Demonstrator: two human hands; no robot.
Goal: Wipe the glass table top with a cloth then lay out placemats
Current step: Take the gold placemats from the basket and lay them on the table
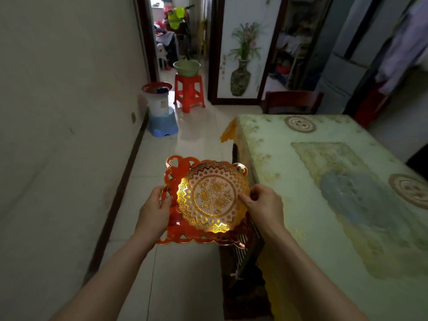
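The left hand and right hand hold a stack of placemats in the lower centre of the frame, above the floor and just left of the table.

The round mat is translucent with a gold lace pattern and lies on top of the stack. The right hand pinches its right edge: the thumb lies on the upper face, and the fingers curl under the rim.

The red mat has a gold-edged cutout border and lies under the round mat. It shows along the left, top and bottom of the stack. The left hand grips its left edge, with the thumb on top and the fingers below.

The table fills the right half of the frame. A pale green patterned cloth shows under its top. Two laid mats rest on it: far mat near the upper end and near mat at the right edge of the frame.

A chair stands at the far end of the table. A red stool carrying a green basin stands in the upper centre. A blue stool with a white container stands against the wall at its left.
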